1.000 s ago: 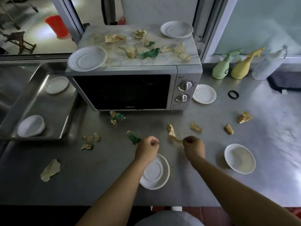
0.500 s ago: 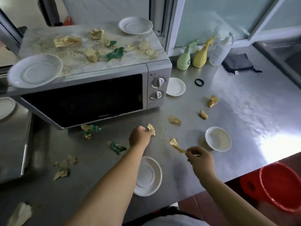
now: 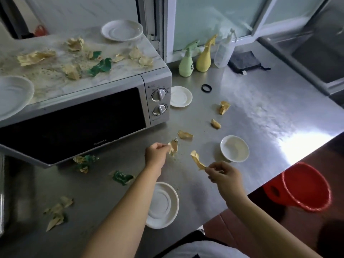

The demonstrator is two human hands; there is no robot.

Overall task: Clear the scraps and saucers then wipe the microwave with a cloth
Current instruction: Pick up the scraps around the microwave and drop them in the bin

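Each hand pinches one scrap: the left hand [image 3: 156, 153] a crumpled yellow scrap [image 3: 173, 147], the right hand [image 3: 224, 174] a long yellow scrap [image 3: 197, 161]. I think it is best to carry both to the red bucket [image 3: 305, 189], just right of the right hand, letting go only above its opening. The microwave [image 3: 83, 101] stands beyond the left hand.

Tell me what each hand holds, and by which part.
Left hand pinches a yellow scrap by its near edge. Right hand pinches a long yellow scrap by its near end.

Two bare forearms, no sleeves, pale garment at the chest
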